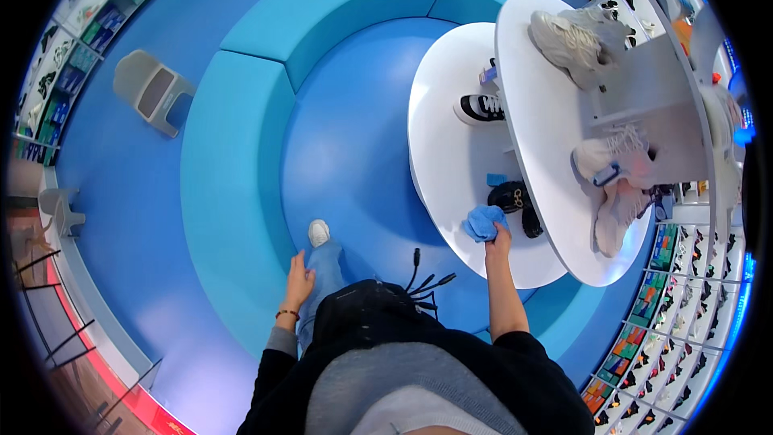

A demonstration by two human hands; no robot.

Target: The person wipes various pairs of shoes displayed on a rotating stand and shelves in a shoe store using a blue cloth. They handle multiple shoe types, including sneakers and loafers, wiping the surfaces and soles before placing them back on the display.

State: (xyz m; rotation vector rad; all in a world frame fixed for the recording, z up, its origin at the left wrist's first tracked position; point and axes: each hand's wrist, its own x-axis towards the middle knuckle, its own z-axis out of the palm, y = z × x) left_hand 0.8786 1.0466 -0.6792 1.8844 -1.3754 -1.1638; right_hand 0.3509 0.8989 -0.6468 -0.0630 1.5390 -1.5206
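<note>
A blue cloth [484, 223] is bunched up in my right hand [499, 241], over the edge of the lower white display tier [444, 133]. Just beyond the cloth lie black shoes [508, 196] with a gold-coloured ornament, partly covered by the upper tier. A small blue box-like item [496, 179] sits beside them. My left hand [299, 281] hangs free at my side with its fingers apart, holding nothing. Near it, below, are my jeans and a white shoe [319, 232] on the blue floor.
The upper white tier [537, 127] overhangs the lower one and carries pale sneakers [604, 157]. A black-and-white sneaker [480, 109] stands below. A curved turquoise bench [235, 151] rings the stand. Black cable ends [429, 284] stick out near my waist. Shoe shelves [682, 314] line the right; a grey chair [154, 93] stands left.
</note>
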